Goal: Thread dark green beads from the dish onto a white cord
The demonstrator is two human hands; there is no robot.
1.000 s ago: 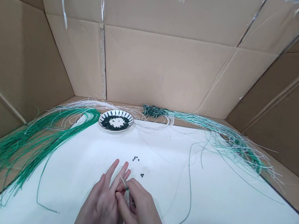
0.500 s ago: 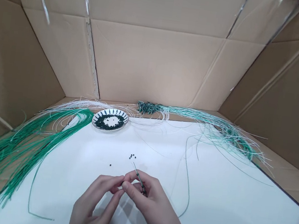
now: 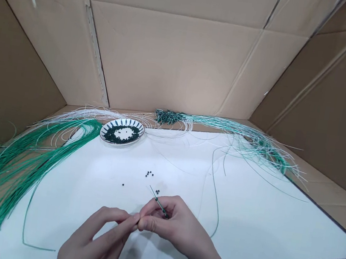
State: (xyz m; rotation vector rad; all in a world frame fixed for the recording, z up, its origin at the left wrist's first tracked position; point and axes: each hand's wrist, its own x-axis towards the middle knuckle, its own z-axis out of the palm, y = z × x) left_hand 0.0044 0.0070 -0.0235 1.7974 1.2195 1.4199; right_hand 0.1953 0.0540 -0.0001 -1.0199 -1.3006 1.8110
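Green strands (image 3: 57, 147) spread loosely down the left side of the frame, with thin white strands (image 3: 75, 111) behind them at their upper edge. One bent strand (image 3: 27, 216) lies by itself on the white surface (image 3: 249, 226), lower left. At lower centre-left, the left hand (image 3: 97, 234) brings its fingertips up against those of the other hand; whether they are clamped on anything cannot be told, since the contact spot is mostly hidden. Above, left of centre, sits a shallow plate (image 3: 124, 121) with a dark-striped white rim; small dark beads (image 3: 114, 136) form a thick ring inside it, around a pale middle holding only a few. Below the plate lies a lone bead (image 3: 123, 184), and right of that a loose bead group (image 3: 150, 172). Near the frame's centre, a tight bead trio (image 3: 157, 193) rests just beyond the right hand (image 3: 176, 222), whose thumb and forefinger are pinched together, its curled fingers closed on a beaded strand (image 3: 160, 205) pointing up and left. Farther right, a curved strand (image 3: 215, 187) runs down toward the right wrist.
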